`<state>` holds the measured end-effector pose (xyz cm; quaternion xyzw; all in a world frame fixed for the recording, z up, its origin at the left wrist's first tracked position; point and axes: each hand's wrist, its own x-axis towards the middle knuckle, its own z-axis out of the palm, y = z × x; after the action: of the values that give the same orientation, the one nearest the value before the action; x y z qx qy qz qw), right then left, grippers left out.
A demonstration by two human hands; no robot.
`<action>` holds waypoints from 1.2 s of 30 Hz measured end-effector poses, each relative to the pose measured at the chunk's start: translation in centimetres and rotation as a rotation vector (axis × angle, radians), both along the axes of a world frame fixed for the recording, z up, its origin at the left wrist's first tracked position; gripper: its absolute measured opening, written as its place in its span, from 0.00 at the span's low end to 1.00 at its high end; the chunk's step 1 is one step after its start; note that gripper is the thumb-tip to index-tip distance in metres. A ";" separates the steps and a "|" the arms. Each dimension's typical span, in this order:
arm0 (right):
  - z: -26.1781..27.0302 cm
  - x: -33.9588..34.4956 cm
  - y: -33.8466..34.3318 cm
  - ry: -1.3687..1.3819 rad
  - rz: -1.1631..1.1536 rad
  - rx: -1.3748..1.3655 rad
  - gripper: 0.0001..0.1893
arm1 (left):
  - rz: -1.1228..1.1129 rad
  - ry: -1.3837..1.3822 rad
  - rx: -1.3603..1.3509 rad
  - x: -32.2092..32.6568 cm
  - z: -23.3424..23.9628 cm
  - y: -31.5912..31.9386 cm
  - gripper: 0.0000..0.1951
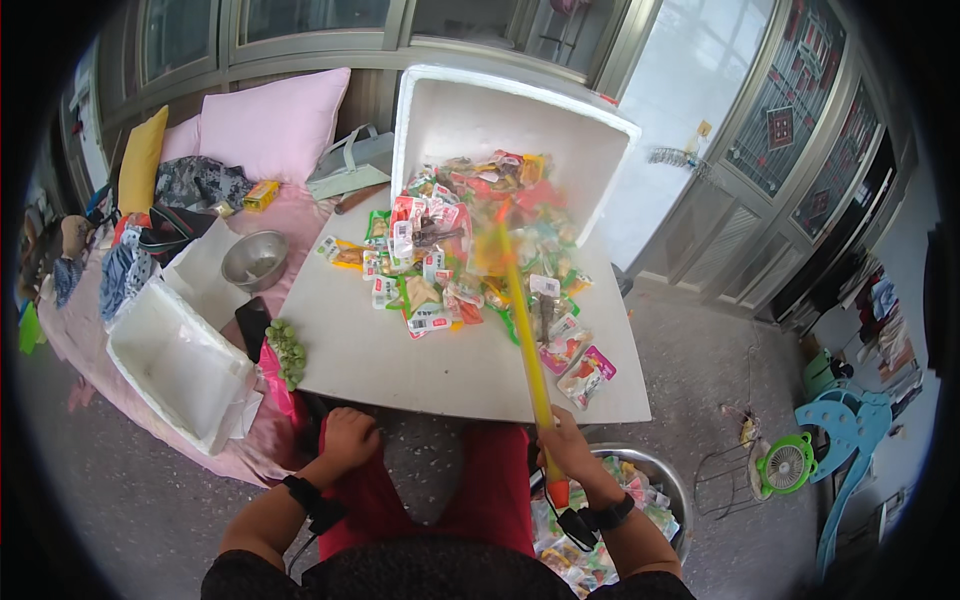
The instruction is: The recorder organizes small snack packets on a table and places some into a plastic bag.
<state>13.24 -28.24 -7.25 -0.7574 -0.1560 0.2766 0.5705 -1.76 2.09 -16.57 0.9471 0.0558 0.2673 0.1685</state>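
Observation:
My right hand (568, 446) grips a long yellow stick (523, 315) near its lower end, which has an orange-red cap. The stick slants over the table (480, 382), and its far end is blurred among a heap of small sealed food packets (442, 247). These packets spill from a white foam box (517, 112) lying with its opening towards me. Two loose packets (587, 376) lie near the table's right front corner. On my red-trousered thigh rests my left hand (351, 436), fingers curled; its palm side is hidden. Nothing shows in it.
Beside my right leg, a metal basin (684, 499) holds more packets. Green grapes (286, 352) lie at the table's left edge. On the pink-covered bed stand a foam tray (176, 367) and a steel bowl (255, 260). A green fan (786, 463) stands on the floor at right.

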 end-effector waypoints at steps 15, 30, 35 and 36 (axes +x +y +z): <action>5.2 18.3 12.7 -0.361 -0.190 -0.057 0.20 | 0.006 -0.029 -0.015 0.1 -0.2 -0.1 0.05; -0.4 26.8 16.1 -0.610 -0.144 -0.240 0.20 | 0.003 -0.005 -0.060 -0.1 0.0 0.1 0.05; 3.5 19.8 13.6 -0.223 -0.141 -0.148 0.24 | 0.005 -0.025 -0.061 -0.1 -0.5 0.2 0.05; 3.4 19.6 12.3 -0.230 -0.157 -0.151 0.24 | -0.009 -0.046 -0.052 0.2 -0.4 0.0 0.06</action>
<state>32.80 -15.91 -3.84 -0.8347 -0.1394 0.1535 0.5102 -1.53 2.07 -16.98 0.9363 0.0544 0.2866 0.1953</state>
